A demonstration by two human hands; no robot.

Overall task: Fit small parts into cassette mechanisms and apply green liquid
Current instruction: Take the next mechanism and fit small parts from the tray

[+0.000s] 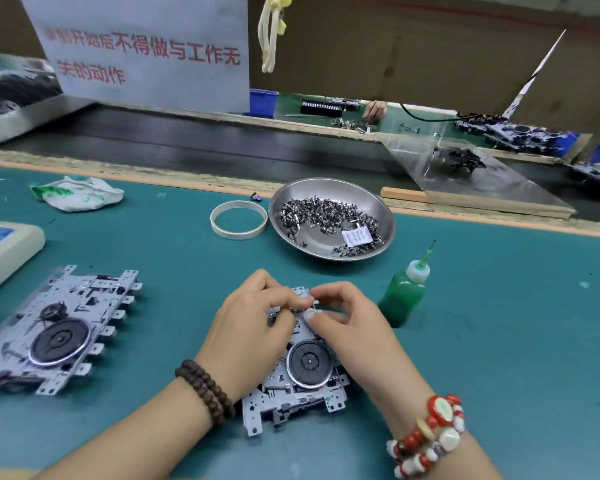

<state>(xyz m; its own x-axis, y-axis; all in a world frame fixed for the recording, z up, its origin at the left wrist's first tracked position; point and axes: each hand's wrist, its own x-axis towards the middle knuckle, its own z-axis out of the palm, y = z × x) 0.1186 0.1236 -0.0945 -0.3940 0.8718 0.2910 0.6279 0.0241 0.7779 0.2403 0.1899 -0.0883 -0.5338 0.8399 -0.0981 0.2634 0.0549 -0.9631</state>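
The teal bench (499, 341) carries everything, with a dark conveyor belt (187, 147) running along its far edge at twelve o'clock. At the centre, a cassette mechanism (302, 382) lies flat: a pale perforated metal chassis with tabs along its sides and a black flywheel ringed in bright metal in its middle. Its far end is hidden under both hands. The left hand (253, 327) has its fingers curled down onto the chassis top, pinching something too small to make out; the right hand (343, 317) has its fingers curled in as well, tips meeting the left's over the same spot, a small pale part pinched at the thumb. At nine o'clock a second cassette mechanism (56, 330) lies well apart, tilted, its own black flywheel showing. At one o'clock sits a steel dish (378, 209) holding a heap of small dark-and-silver parts (326, 213) and a white label. Just beside the right hand, at two o'clock, stands a bottle of green liquid (402, 296) with a white cap and thin green nozzle. A tape ring (239, 219) lies left of the dish, and a crumpled white-and-green bag (78, 194) at eleven o'clock.
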